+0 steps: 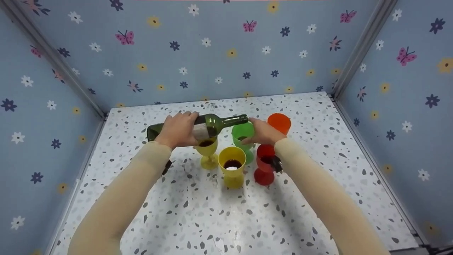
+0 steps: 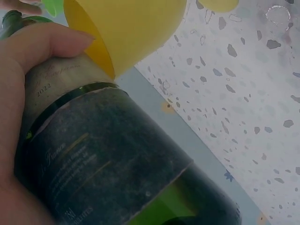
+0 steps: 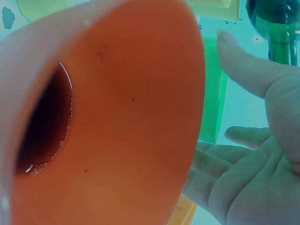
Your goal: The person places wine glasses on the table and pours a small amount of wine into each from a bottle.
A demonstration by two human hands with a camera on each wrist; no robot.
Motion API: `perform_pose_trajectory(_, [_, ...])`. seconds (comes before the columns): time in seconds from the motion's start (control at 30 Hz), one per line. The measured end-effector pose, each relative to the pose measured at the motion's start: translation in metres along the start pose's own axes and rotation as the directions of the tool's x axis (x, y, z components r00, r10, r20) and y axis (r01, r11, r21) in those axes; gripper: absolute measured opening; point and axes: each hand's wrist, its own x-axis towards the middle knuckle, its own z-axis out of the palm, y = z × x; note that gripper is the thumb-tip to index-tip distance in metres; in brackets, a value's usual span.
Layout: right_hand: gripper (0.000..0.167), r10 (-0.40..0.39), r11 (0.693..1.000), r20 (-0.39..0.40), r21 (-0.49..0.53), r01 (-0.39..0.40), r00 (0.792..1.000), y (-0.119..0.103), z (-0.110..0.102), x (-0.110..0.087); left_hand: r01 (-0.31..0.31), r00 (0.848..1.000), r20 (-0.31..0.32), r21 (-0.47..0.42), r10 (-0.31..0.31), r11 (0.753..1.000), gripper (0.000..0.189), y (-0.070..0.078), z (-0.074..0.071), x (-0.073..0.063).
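My left hand [image 1: 179, 129] grips a green wine bottle [image 1: 214, 124] round its pale label. The bottle lies almost level, its neck pointing right above a green goblet [image 1: 239, 131]. Beside that goblet is my right hand [image 1: 263, 131], thumb at its near side and fingers close to the bottle mouth. In the right wrist view the palm [image 3: 262, 187] shows with the fingers extended and spread. Under the bottle stands a yellow goblet [image 1: 207, 150] with dark liquid. A second yellow goblet [image 1: 232, 179] and a red goblet [image 1: 263, 177] nearer me also hold dark red liquid.
An orange goblet [image 1: 279, 121] stands behind my right wrist, partly hidden by it. The goblets cluster closely on a white speckled table [image 1: 198, 212]. Blue flower-patterned panels [image 1: 219, 46] enclose its back and sides.
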Motion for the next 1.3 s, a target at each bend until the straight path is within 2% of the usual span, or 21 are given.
perform_pose_trajectory(0.3, [0.085,-0.155,0.988,-0.119,0.007,0.157,0.981,0.018,-0.029,-0.01,0.011,1.0,-0.006,-0.047,-0.011,0.999,0.076,0.004,0.003,0.005])
perform_pose_trajectory(0.53, [0.087,-0.105,0.994,-0.177,0.003,0.107,0.979,0.044,-0.05,-0.013,-0.004,1.0,0.001,-0.059,0.005,0.998,0.079,0.011,0.005,0.012])
perform_pose_trajectory(0.73, [0.092,-0.029,0.996,-0.198,0.082,0.046,0.98,0.068,-0.051,-0.005,-0.009,1.0,-0.009,-0.063,0.009,0.998,0.079,0.01,0.002,0.01])
perform_pose_trajectory(0.9, [0.101,0.021,0.995,-0.179,0.102,-0.003,0.984,0.088,-0.048,-0.002,-0.013,1.0,-0.014,-0.082,0.012,0.997,0.083,0.013,0.0,0.013])
perform_pose_trajectory(1.17, [0.098,0.039,0.985,-0.188,0.174,-0.006,0.981,0.097,-0.041,0.0,-0.016,1.0,-0.011,-0.079,0.015,0.997,0.083,0.019,0.002,0.018])
perform_pose_trajectory(1.3, [0.099,0.034,0.987,-0.169,0.159,-0.007,0.985,0.095,-0.038,0.0,-0.023,1.0,-0.013,-0.073,0.022,0.997,0.081,0.022,0.003,0.02])
